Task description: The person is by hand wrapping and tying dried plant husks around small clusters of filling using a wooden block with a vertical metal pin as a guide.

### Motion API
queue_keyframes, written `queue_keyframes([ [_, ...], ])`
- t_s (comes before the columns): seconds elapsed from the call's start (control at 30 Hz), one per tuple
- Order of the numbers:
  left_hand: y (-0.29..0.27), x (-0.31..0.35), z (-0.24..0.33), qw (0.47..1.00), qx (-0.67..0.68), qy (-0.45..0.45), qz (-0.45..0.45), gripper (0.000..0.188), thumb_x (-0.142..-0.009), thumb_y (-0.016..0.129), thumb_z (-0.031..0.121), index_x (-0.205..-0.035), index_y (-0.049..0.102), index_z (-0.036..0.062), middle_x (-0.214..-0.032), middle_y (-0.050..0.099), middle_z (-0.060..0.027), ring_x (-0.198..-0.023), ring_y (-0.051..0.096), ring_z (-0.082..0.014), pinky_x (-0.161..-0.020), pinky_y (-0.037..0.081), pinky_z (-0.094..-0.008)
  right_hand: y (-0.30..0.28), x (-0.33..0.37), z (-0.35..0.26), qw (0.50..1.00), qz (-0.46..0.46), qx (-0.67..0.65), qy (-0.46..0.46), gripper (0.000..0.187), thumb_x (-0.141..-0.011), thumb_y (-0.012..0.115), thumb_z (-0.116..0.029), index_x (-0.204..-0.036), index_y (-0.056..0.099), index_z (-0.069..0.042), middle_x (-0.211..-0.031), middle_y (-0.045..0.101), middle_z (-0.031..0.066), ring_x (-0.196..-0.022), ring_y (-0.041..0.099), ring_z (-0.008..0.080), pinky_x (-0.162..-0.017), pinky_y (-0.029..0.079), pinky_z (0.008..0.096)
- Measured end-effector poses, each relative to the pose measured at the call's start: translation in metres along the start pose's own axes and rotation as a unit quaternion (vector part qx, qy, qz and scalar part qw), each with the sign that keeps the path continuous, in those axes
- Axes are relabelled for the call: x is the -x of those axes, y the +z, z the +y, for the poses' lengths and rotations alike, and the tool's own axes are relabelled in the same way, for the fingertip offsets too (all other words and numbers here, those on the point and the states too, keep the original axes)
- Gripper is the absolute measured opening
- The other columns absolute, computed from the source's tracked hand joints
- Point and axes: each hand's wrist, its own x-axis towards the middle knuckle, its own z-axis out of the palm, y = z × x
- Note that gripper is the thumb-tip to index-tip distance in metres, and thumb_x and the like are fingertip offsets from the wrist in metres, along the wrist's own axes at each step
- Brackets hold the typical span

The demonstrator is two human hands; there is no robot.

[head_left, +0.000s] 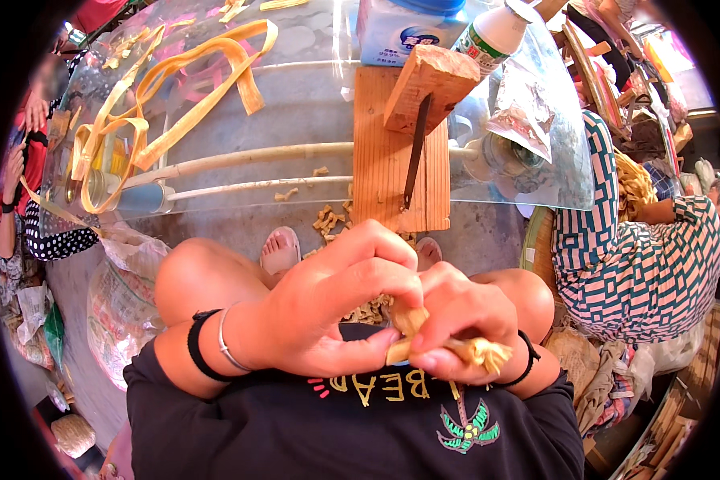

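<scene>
Close to my chest, my left hand [344, 304] and my right hand [468, 324] are both closed on a pale yellow, pliable strip [410, 322]. The strip is bent between my thumbs and fingertips. A bunched, frilled end [486, 354] sticks out on the right side of my right hand. Part of the strip is hidden by my fingers. Small tan knotted pieces [370, 310] lie below my hands, partly covered by them. Just beyond my hands is a wooden board [376, 176] with a wooden block [434, 80] and a dark metal blade [416, 152] set upright on it.
A glass table [296, 104] spreads ahead, with long yellow strips [208, 88] on its left. A blue-and-white container [408, 32] and a white bottle [496, 36] stand behind the block. People sit at left and at right, one in patterned clothing [640, 264]. A plastic sack [124, 296] lies at left.
</scene>
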Motion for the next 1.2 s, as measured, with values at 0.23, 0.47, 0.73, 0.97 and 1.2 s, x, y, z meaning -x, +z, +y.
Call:
queue_keyframes([
  [0.23, -0.011, -0.004, 0.005, 0.999, 0.021, 0.035, -0.022, 0.025, -0.068, 0.071, 0.001, -0.088, 0.059, 0.0093, -0.095, 0.057, -0.0068, -0.083, 0.055, -0.0258, -0.073, 0.044, -0.0342, 0.005, -0.008, -0.003, 0.992, -0.028, 0.097, -0.074, 0.014, -0.082, 0.079, -0.005, -0.093, 0.071, -0.009, -0.089, 0.069, 0.0021, -0.089, 0.062, 0.0214, -0.086, 0.045, 0.0343],
  [0.47, -0.012, 0.007, -0.001, 0.992, 0.1, -0.07, -0.044, 0.018, -0.075, 0.069, 0.002, -0.091, 0.06, 0.0041, -0.088, 0.06, -0.005, -0.081, 0.056, -0.0229, -0.075, 0.044, -0.0326, 0.01, -0.002, 0.003, 0.98, -0.004, 0.18, -0.081, 0.028, -0.07, 0.078, 0.004, -0.095, 0.067, -0.001, -0.098, 0.06, 0.0116, -0.085, 0.06, 0.0243, -0.072, 0.049, 0.033],
  [0.73, 0.007, 0.011, 0.011, 0.982, -0.168, -0.015, 0.083, 0.028, -0.072, 0.074, 0.002, -0.097, 0.062, 0.004, -0.085, 0.062, -0.0059, -0.078, 0.057, -0.0239, -0.074, 0.047, -0.0331, 0.027, -0.001, 0.016, 0.928, 0.146, 0.334, -0.081, 0.038, -0.071, 0.076, 0.008, -0.104, 0.06, 0.0, -0.094, 0.062, 0.0143, -0.082, 0.063, 0.029, -0.07, 0.053, 0.0349],
  [0.97, 0.013, 0.02, 0.02, 0.938, -0.285, 0.176, 0.085, 0.032, -0.076, 0.075, -0.001, -0.106, 0.063, -0.004, -0.092, 0.068, -0.0113, -0.076, 0.063, -0.0258, -0.066, 0.055, -0.0335, 0.022, 0.002, 0.015, 0.909, 0.134, 0.37, -0.134, 0.034, -0.076, 0.071, 0.008, -0.108, 0.058, 0.003, -0.086, 0.064, 0.0143, -0.072, 0.064, 0.0271, -0.061, 0.053, 0.0341],
  [1.2, 0.016, 0.018, 0.014, 0.97, -0.179, 0.148, 0.073, 0.027, -0.083, 0.07, -0.004, -0.107, 0.059, -0.0022, -0.099, 0.069, -0.0158, -0.081, 0.065, -0.0266, -0.073, 0.056, -0.0314, 0.015, 0.014, 0.018, 0.933, 0.144, 0.305, -0.122, 0.031, -0.082, 0.074, -0.002, -0.106, 0.054, 0.001, -0.075, 0.065, 0.0112, -0.059, 0.063, 0.0222, -0.05, 0.049, 0.0301],
])
